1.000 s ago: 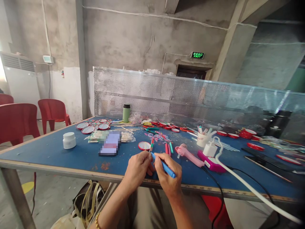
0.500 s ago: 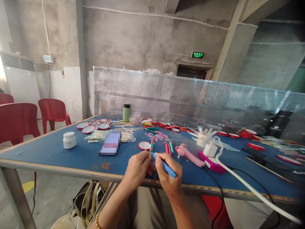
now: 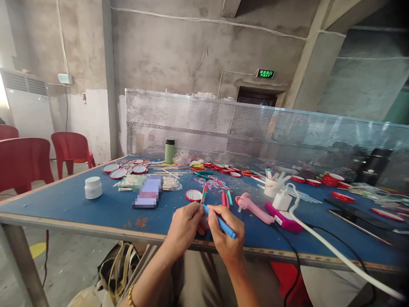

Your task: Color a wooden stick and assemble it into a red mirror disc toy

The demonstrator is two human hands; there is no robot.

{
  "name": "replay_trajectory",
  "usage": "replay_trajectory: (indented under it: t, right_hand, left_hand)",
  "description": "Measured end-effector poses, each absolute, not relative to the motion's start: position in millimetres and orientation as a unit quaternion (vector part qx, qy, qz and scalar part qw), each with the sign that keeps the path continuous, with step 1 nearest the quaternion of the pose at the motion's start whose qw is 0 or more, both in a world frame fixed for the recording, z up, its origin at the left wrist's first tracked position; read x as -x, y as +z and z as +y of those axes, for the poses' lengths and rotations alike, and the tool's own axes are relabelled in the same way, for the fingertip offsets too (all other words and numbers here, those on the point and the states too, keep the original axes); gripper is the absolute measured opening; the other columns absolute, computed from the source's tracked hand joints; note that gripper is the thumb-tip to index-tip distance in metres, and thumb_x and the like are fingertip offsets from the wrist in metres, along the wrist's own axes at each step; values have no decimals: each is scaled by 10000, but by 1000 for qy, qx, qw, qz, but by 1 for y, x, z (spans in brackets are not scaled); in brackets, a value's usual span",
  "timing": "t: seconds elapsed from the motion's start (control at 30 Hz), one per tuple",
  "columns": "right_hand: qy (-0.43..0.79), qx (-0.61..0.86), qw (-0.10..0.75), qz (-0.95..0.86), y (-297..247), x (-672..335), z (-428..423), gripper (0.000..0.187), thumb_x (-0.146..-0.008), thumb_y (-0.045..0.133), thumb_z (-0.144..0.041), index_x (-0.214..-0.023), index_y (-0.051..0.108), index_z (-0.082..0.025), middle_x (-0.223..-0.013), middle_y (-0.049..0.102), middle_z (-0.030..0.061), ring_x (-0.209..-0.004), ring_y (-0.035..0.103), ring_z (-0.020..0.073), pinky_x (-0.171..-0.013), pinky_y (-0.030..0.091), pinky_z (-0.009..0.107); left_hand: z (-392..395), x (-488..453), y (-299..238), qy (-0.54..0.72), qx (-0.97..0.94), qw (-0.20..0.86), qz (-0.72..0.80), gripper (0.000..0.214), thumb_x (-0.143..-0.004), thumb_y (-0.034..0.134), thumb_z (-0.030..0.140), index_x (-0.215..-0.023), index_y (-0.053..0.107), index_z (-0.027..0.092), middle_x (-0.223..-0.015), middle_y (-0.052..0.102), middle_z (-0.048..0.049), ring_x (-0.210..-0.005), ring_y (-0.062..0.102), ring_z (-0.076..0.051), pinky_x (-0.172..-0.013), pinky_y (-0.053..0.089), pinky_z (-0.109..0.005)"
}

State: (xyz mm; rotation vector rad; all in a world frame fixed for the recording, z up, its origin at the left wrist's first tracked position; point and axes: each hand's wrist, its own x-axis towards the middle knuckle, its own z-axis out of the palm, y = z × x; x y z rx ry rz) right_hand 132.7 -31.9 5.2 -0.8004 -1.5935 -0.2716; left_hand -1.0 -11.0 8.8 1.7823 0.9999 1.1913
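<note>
My left hand [image 3: 187,221] is closed on a thin flat wooden stick [image 3: 203,194] with red and green bands on its upper end, which sticks up past my fingers. In my right hand [image 3: 228,232] is a blue marker pen [image 3: 226,226], its tip held at the stick just above the table's front edge. Fingers cover the lower part of the stick. Right behind the stick lies a round red-rimmed disc [image 3: 193,195] with a pale face. Red markers [image 3: 224,198] and a green marker [image 3: 229,197] lie to the right of it.
A pink glue gun [image 3: 254,207] and a magenta power strip [image 3: 284,216] with a white charger [image 3: 281,199] and cables lie right. A white jar [image 3: 93,188] and a phone [image 3: 148,192] are left. Behind stand a green bottle [image 3: 169,152] and a cup of pens [image 3: 272,186].
Almost nothing differs. Both hands keep their place, with the blue marker still against the stick.
</note>
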Motion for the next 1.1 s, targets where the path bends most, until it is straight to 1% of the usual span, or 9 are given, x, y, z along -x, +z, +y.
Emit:
replay_trajectory:
  t: [0.33,0.5,0.7,1.1]
  right_hand:
    - [-118,357,622,-687,6,-132,-33,178,-943,544,-175,-836,686,-190,-663,687,1,-578,656,140,-596,506,237]
    - [-114,352,637,-676,5,-132,-33,163,-940,552,-165,-843,682,-187,-650,681,0,-555,650,136,-581,511,233]
    - [-117,342,627,-690,5,-132,-32,149,-939,561,-154,-860,684,-185,-697,699,7,-609,678,139,-627,521,233]
    - [-116,357,624,-685,5,-132,-32,181,-952,542,-197,-834,680,-197,-671,697,8,-581,659,146,-599,514,245]
  left_hand:
    - [-8,0,4,470,-695,383,386,279,-919,452,375,-695,510,221,-547,634,41,-522,625,-134,-542,430,-207]
    - [-6,0,3,472,-690,395,381,259,-921,451,381,-749,554,216,-597,666,33,-536,649,-140,-551,441,-212]
    - [-8,1,6,468,-694,384,388,272,-918,453,367,-698,512,218,-531,623,52,-512,610,-126,-548,427,-201]
    - [-9,1,6,468,-695,383,389,291,-923,450,390,-696,514,220,-536,632,43,-511,606,-130,-545,425,-208]
